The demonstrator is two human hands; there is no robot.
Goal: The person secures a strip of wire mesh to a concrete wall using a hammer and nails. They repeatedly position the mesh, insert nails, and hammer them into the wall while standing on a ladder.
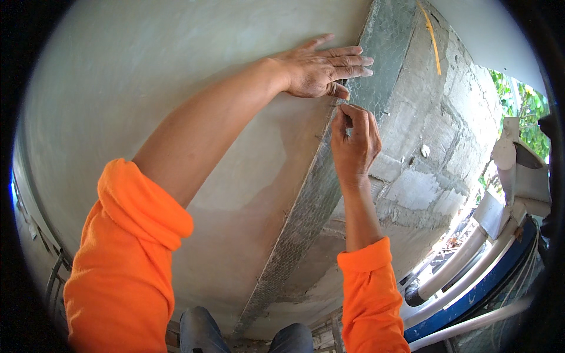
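A long strip of wire mesh (303,206) runs down the join between a smooth plastered wall (176,76) and a rough block wall (412,191). My left hand (312,69) lies open near the top of the strip, its fingers spread across the mesh and its palm over the plaster edge. Just below its thumb, my right hand (358,138) is closed in a pinch at the strip's left edge. Whatever its fingertips hold is too small and hidden to make out. Small thin points, perhaps nails, stick out along that edge below the hands.
A yellow strap (434,44) hangs at the upper right. White pipes (456,265) and a blue curved piece (471,303) stand at the lower right, with green leaves (527,109) beyond. My knees in jeans (201,330) show at the bottom.
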